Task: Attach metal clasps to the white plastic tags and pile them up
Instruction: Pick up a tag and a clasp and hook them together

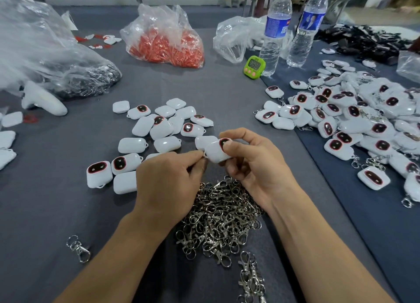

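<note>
My right hand (pixel 250 164) grips a white plastic tag (pixel 216 153) with a dark oval window, thumb over the window. At the tag's small loop my left hand (pixel 172 177) pinches something, most likely a clasp ring; my fingers hide it. Under both hands lies a heap of metal clasps (pixel 220 216). Loose white tags (pixel 159 130) without clasps are scattered just beyond my hands. A big pile of tags with clasps attached (pixel 354 118) covers the right side of the table.
A single clasp (pixel 78 248) lies front left, more clasps (pixel 251 277) front centre. Behind are a bag of red parts (pixel 166 39), clear plastic bags (pixel 45 52), two water bottles (pixel 276 27), a green timer (pixel 254 66), and a white handheld device (pixel 43 98).
</note>
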`<state>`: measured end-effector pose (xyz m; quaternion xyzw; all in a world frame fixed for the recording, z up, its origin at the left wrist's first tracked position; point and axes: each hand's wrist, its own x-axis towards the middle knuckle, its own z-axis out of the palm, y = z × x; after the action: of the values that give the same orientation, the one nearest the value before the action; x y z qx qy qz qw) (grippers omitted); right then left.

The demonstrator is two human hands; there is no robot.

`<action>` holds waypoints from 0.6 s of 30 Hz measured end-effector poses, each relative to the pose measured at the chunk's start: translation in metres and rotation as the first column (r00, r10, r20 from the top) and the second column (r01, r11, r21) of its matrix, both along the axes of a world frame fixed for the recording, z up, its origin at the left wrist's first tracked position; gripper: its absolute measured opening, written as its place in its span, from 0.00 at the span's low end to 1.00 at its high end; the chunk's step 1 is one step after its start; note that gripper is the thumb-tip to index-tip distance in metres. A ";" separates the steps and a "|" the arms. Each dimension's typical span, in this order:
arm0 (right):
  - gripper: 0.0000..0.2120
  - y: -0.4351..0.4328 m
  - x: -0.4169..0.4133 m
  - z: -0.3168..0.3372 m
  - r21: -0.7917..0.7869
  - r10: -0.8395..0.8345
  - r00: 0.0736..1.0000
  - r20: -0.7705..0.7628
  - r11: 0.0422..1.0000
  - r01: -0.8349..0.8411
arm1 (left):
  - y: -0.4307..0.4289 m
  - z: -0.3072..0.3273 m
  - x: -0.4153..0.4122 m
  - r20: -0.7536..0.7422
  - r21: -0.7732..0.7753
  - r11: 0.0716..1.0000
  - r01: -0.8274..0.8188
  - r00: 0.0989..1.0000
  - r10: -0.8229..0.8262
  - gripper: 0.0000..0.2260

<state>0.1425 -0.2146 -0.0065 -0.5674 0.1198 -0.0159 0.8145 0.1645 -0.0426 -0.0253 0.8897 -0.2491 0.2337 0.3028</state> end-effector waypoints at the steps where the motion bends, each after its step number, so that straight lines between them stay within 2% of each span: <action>1: 0.09 -0.001 0.000 0.001 0.025 -0.002 1.000 -0.001 1.000 0.002 | -0.001 0.000 0.001 -0.090 -0.106 0.994 0.024 0.995 -0.034 0.07; 3: 0.09 -0.002 0.000 0.002 0.092 -0.003 1.000 -0.007 0.996 0.004 | -0.004 0.002 0.003 -0.307 -0.356 0.932 0.066 0.934 -0.183 0.06; 4: 0.09 -0.002 0.000 0.003 0.133 0.000 1.000 -0.009 0.991 0.001 | -0.007 0.003 0.004 -0.362 -0.449 0.891 0.069 0.898 -0.252 0.05; 8: 0.10 -0.001 0.000 0.003 0.166 0.037 0.999 -0.014 0.986 -0.034 | -0.010 0.007 0.003 -0.367 -0.575 0.815 0.073 0.867 -0.337 0.09; 12: 0.11 0.002 0.001 -0.001 0.112 -0.009 0.999 -0.039 0.994 0.014 | -0.006 0.006 0.004 -0.340 -0.454 0.886 0.100 0.899 -0.276 0.13; 18: 0.11 0.007 0.001 -0.003 0.026 -0.113 0.994 -0.005 0.993 0.113 | 0.001 0.007 0.005 -0.137 -0.078 0.974 0.213 0.965 -0.222 0.18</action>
<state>0.1436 -0.2072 -0.0090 -0.5491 0.1534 -0.0594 0.8194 0.1692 -0.0415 -0.0181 0.8617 -0.3151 0.1413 0.3719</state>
